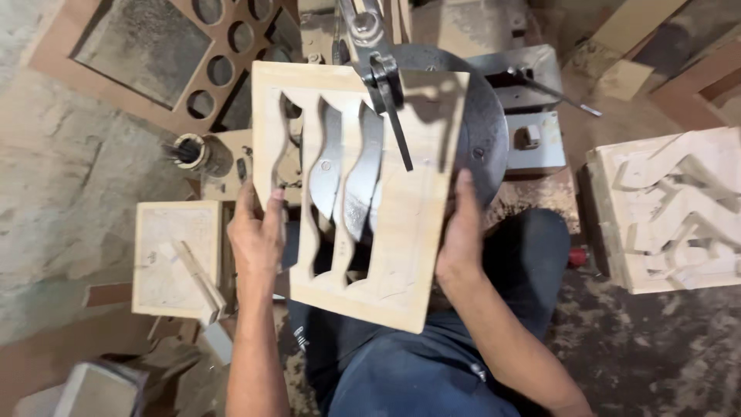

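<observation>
Both hands grip the panel [386,224] flat on the round saw table [482,116]: the left hand [258,235] closes around its near-left edge, and the right hand [461,235] presses the right edge. The blade arm [386,85] stands over the uncut right part, beside two wavy slots. To cut well, I judge the panel should stay flat, turn slowly, fingers clear of the blade.
</observation>
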